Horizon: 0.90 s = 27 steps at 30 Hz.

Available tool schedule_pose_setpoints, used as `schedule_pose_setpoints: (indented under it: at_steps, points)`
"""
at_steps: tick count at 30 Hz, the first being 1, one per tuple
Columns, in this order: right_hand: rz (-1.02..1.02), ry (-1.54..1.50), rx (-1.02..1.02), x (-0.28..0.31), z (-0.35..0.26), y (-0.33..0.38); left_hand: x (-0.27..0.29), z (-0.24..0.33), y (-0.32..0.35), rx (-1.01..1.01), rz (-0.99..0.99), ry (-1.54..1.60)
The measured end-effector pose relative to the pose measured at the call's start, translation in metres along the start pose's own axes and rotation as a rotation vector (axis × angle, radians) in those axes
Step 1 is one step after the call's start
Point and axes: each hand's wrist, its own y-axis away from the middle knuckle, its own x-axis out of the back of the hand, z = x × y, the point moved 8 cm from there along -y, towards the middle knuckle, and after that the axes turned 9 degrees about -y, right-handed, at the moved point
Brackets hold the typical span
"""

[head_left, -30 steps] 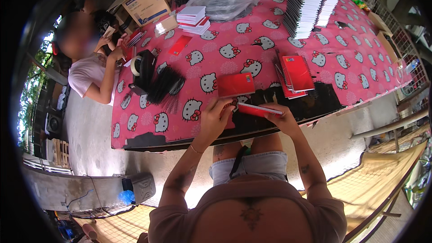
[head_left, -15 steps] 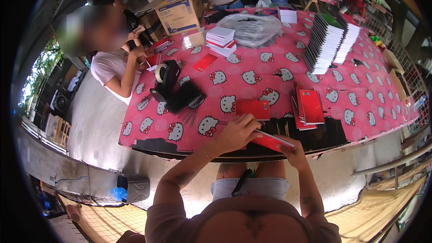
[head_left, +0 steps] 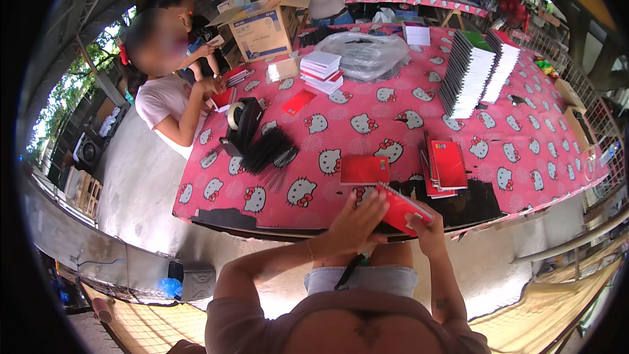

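A red spiral notebook [head_left: 397, 208] is held tilted over the table's near edge. My right hand [head_left: 427, 224] grips its right end, thumb on the cover. Against its left end rests my left hand [head_left: 359, 217], fingers stretched out and slightly blurred, touching the notebook rather than wrapped round it. Just beyond lies another red notebook [head_left: 364, 170], flat on the table. To the right is a small uneven pile of red spiral notebooks [head_left: 449, 165].
Left of my hands lie black binding coils [head_left: 270, 149] and a tape dispenser [head_left: 242, 124]. Tall notebook stacks [head_left: 468, 75] stand far right. Farther back are a clear plastic bag [head_left: 362, 56], white-paged pads [head_left: 321, 69] and a carton [head_left: 262, 31]. A co-worker [head_left: 167, 105] handles a notebook at left.
The notebook in my right hand has turned so its red cover faces up more. My left hand has shifted lower, its fingers straightening along the notebook's left end.
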Motion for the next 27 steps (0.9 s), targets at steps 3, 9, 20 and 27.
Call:
schedule_pose_setpoints:
  at_steps: [3,9,20,27]
  points:
    - [-0.083,0.045,0.035,-0.007,0.006,-0.002,0.007,-0.027,-0.026,0.12,-0.009,-0.064]
    - [-0.089,-0.034,-0.036,-0.014,-0.005,0.0,-0.009,-0.005,-0.007,-0.007,-0.057,0.01]
    - [-0.225,0.112,0.143,-0.024,-0.001,-0.011,0.027,-0.033,-0.058,0.152,0.057,-0.085]
    - [-0.203,0.116,0.149,0.001,0.016,-0.017,-0.015,0.026,-0.034,-0.098,-0.092,0.002]
